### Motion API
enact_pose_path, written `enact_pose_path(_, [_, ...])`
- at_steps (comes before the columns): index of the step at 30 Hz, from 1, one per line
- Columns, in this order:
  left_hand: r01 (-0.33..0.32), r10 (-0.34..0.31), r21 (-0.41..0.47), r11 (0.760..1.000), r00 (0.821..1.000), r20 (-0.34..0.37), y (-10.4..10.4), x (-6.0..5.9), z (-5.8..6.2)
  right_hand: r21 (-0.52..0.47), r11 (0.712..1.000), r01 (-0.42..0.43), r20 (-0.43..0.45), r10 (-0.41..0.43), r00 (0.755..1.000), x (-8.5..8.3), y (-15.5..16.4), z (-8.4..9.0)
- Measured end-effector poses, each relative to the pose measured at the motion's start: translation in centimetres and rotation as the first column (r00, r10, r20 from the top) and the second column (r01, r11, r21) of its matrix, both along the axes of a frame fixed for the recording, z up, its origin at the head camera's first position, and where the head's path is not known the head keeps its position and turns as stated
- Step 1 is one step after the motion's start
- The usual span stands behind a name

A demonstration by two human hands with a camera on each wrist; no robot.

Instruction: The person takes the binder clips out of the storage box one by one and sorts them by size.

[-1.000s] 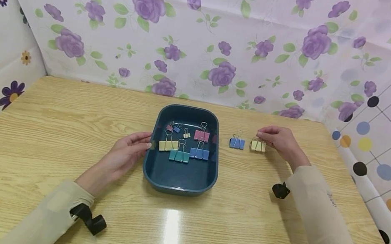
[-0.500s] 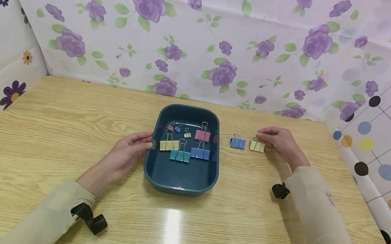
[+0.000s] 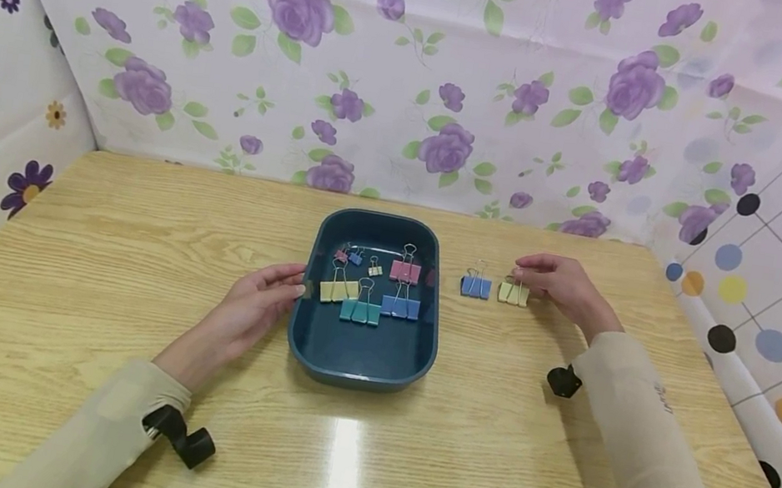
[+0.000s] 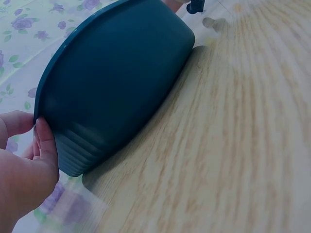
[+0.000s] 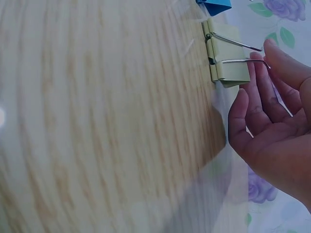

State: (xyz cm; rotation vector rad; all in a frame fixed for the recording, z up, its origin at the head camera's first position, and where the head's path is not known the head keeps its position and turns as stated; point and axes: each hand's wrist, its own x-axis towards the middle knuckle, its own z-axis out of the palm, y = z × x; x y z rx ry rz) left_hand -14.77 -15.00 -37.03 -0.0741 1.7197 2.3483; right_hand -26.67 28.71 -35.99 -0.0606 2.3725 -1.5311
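On the wooden table stands a dark teal tray holding several binder clips: yellow, teal, blue, pink and a few small ones. My left hand rests against the tray's left wall, its thumb on the outside. To the tray's right lie a blue clip and a pale yellow clip. My right hand touches the yellow clip's wire handles with its fingertips. The thumb stays clear of it.
Flower-printed cloth walls close in the table at the back and left, and a dotted cloth on the right. Black wrist mounts sit on both sleeves. Bare tabletop stretches in front of the tray and to its left.
The yellow clip has slid a little to the left, closer to the blue clip, with my right hand following. My left hand and the tray have stayed put.
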Motion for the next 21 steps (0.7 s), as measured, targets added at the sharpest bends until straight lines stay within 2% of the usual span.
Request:
enact_pose_path(4, [-0.001, 0.001, -0.010, 1.000, 1.000, 0.018, 0.0, 0.0, 0.1, 0.008, 1.000, -0.001, -0.006, 0.001, 1.000, 0.1, 0.2, 0.2])
enact_pose_path(9, [-0.003, 0.003, -0.008, 1.000, 1.000, 0.018, 0.0, 0.0, 0.1, -0.031, 0.999, 0.013, -0.018, -0.014, 1.000, 0.1, 0.2, 0.6])
enact_pose_path(16, [0.002, -0.002, -0.009, 1.000, 1.000, 0.009, -0.1, 0.0, 0.1, -0.120, 0.987, 0.104, -0.082, -0.114, 0.990, -0.2, -0.4, 1.4])
enact_pose_path(21, [0.004, -0.004, -0.008, 1.000, 1.000, 0.002, 0.0, 0.0, 0.0, -0.136, 0.981, 0.135, -0.113, -0.151, 0.982, -0.1, -1.3, 2.0])
